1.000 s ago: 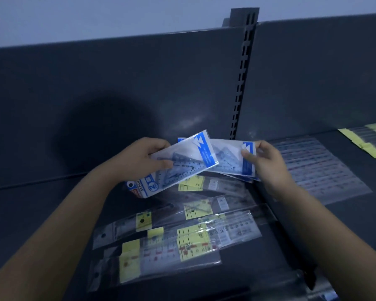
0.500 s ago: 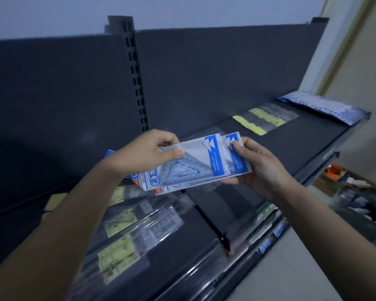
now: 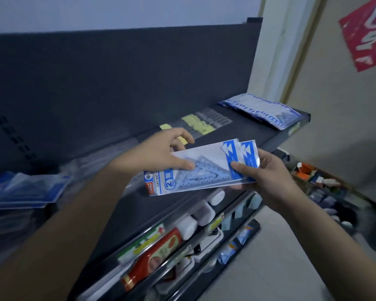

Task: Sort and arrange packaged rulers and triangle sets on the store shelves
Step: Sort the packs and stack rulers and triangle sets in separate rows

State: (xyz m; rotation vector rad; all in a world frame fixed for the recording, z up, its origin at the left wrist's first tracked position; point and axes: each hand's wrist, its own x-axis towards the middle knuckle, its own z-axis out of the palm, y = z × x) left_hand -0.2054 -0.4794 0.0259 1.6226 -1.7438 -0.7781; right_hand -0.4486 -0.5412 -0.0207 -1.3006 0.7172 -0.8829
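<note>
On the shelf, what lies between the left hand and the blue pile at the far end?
Past the left hand, yellow-labelled rulers in clear sleeves, then a bare strip of shelf before the blue pile. Seen in the head view.

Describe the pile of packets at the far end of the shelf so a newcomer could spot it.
Follow the dark shelf to its far right end. The pile of packets lies flat on that corner. Unlike the clear yellow-labelled rulers nearer in, its packets are blue and white.
</note>
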